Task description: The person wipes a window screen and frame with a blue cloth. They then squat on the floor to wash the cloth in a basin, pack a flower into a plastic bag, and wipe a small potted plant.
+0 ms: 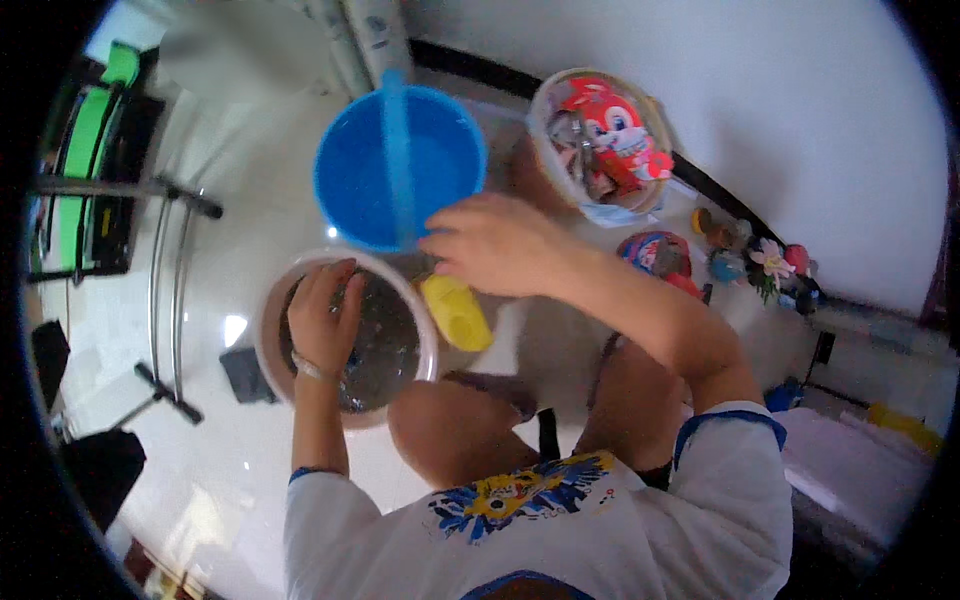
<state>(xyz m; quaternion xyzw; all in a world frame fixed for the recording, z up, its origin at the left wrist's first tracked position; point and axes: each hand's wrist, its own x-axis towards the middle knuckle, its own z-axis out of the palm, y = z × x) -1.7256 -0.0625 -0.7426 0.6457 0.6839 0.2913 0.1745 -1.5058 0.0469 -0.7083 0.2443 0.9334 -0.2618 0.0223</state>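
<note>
My left hand (322, 318) is over a pale pink basin (427, 345). Its fingers stretch toward the far rim, with the thumb apart and nothing visible in the grasp. Dark, glistening wet contents fill the basin, too murky to name. Beyond it stands a blue bucket (345, 205) with a light blue strip (397, 150) running across its mouth. At that bucket's near right rim is my right hand (490, 243), fingers pointing left and slightly apart, apparently holding nothing. A molded yellow object (457, 313) of unclear kind lies beside the pink basin, just below my right hand.
A round bin (540, 120) with wrappers and a red package stands against the wall. Several small items, including a pink flower (770, 258), sit at the right. Metal rack legs (165, 290) stand on the left. A dark flat piece (246, 375) touches the basin's left side.
</note>
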